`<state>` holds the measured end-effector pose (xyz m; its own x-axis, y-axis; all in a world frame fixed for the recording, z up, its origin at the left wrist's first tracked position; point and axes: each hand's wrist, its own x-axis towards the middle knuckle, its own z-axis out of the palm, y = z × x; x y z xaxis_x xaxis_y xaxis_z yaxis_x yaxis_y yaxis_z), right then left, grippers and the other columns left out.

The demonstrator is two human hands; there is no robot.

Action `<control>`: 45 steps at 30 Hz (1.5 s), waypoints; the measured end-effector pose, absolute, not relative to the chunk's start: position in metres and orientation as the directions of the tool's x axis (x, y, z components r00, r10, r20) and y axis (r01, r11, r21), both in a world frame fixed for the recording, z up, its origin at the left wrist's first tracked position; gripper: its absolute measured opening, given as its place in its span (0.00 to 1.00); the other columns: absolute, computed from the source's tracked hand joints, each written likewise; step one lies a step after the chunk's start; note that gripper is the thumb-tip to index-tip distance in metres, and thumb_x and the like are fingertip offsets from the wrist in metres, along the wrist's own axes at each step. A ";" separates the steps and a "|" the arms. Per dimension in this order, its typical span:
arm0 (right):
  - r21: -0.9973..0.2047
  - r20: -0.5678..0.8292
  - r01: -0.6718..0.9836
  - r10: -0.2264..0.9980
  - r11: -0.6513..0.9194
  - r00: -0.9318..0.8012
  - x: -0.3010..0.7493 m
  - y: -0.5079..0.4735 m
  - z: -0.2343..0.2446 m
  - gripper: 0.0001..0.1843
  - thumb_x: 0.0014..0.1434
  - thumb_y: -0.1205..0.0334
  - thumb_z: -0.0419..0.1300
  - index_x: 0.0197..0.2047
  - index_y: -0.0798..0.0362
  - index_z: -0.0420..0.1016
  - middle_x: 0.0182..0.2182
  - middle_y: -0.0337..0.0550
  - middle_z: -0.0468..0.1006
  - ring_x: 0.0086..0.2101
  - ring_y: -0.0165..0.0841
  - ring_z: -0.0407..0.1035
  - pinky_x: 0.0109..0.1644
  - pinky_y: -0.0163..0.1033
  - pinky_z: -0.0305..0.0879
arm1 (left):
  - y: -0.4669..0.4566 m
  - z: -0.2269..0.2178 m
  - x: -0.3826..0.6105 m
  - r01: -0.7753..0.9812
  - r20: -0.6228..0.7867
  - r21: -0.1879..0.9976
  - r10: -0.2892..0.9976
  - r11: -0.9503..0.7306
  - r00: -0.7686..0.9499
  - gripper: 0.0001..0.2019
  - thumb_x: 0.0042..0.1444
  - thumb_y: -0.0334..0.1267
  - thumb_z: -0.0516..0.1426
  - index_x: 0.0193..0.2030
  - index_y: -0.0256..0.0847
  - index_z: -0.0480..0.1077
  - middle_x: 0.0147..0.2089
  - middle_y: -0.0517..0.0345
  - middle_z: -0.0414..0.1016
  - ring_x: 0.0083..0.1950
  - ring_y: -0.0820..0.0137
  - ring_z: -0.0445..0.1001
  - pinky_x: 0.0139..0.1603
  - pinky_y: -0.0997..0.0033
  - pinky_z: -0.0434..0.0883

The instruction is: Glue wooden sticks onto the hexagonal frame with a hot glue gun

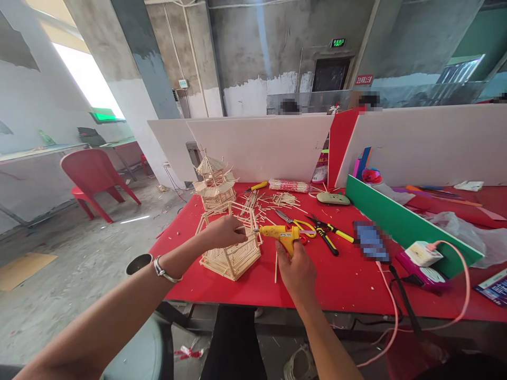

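Note:
My right hand point(299, 272) is wrapped round the grip of a yellow hot glue gun point(291, 237), with a glue stick out of its back end. Its nozzle points left at the fingertips of my left hand point(225, 232). That hand is closed in a pinch above a six-sided frame of thin wooden sticks point(232, 264); what it pinches is too small to make out. Behind the frame stands a tiered stick pagoda point(214, 184). Loose sticks point(285, 200) are scattered to its right.
Scissors point(291, 219), yellow-black pliers point(325, 235), a glasses case point(332, 198) and a phone point(371, 241) lie to the right. A green board point(407, 227) borders that side near a power strip point(423, 272). White panels point(261, 148) stand behind the red table point(245, 293).

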<state>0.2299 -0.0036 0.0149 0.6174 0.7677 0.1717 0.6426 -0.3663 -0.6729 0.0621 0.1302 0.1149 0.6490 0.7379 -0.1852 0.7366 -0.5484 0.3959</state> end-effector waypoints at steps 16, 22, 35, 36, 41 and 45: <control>-0.697 0.153 0.620 0.770 -0.360 0.620 0.229 -0.004 0.018 0.26 0.65 0.40 0.50 0.52 0.52 0.69 0.42 0.48 0.80 0.39 0.40 0.74 0.34 0.38 0.55 | 0.133 0.112 0.061 0.743 -0.178 0.382 0.745 -0.550 0.643 0.08 0.47 0.41 0.55 0.23 0.41 0.69 0.21 0.64 0.65 0.24 0.75 0.60 0.25 0.72 0.53; -0.689 0.152 0.624 0.769 -0.368 0.620 0.230 -0.003 0.017 0.26 0.65 0.39 0.49 0.51 0.52 0.69 0.41 0.47 0.80 0.38 0.38 0.74 0.33 0.38 0.55 | 0.133 0.112 0.061 0.745 -0.182 0.380 0.746 -0.548 0.641 0.09 0.48 0.42 0.55 0.23 0.41 0.70 0.21 0.64 0.65 0.24 0.74 0.61 0.25 0.73 0.54; -0.746 0.133 0.578 0.776 -0.331 0.616 0.231 -0.004 0.015 0.29 0.64 0.36 0.46 0.50 0.51 0.70 0.36 0.47 0.80 0.36 0.40 0.74 0.32 0.38 0.57 | 0.133 0.112 0.061 0.735 -0.186 0.397 0.736 -0.550 0.651 0.09 0.48 0.43 0.55 0.24 0.41 0.69 0.21 0.64 0.65 0.25 0.74 0.61 0.25 0.72 0.54; -0.748 0.130 0.576 0.779 -0.329 0.614 0.231 -0.004 0.015 0.29 0.64 0.36 0.46 0.50 0.51 0.70 0.36 0.47 0.80 0.36 0.40 0.74 0.32 0.38 0.57 | 0.132 0.112 0.061 0.735 -0.185 0.396 0.736 -0.550 0.651 0.09 0.48 0.43 0.55 0.23 0.41 0.69 0.21 0.64 0.65 0.25 0.74 0.61 0.25 0.72 0.54; -0.767 0.119 0.562 0.791 -0.311 0.600 0.231 -0.006 0.014 0.28 0.63 0.36 0.46 0.49 0.51 0.70 0.36 0.47 0.80 0.35 0.39 0.74 0.32 0.38 0.57 | 0.131 0.114 0.062 0.738 -0.180 0.391 0.740 -0.550 0.648 0.09 0.47 0.42 0.54 0.23 0.41 0.69 0.21 0.64 0.65 0.25 0.74 0.61 0.25 0.72 0.54; -0.803 0.124 0.528 0.789 -0.277 0.602 0.232 -0.009 0.013 0.27 0.62 0.36 0.49 0.48 0.49 0.71 0.38 0.44 0.80 0.36 0.38 0.73 0.33 0.37 0.58 | 0.131 0.114 0.062 0.745 -0.178 0.380 0.748 -0.548 0.640 0.09 0.47 0.43 0.55 0.24 0.41 0.70 0.21 0.63 0.67 0.25 0.73 0.63 0.26 0.72 0.55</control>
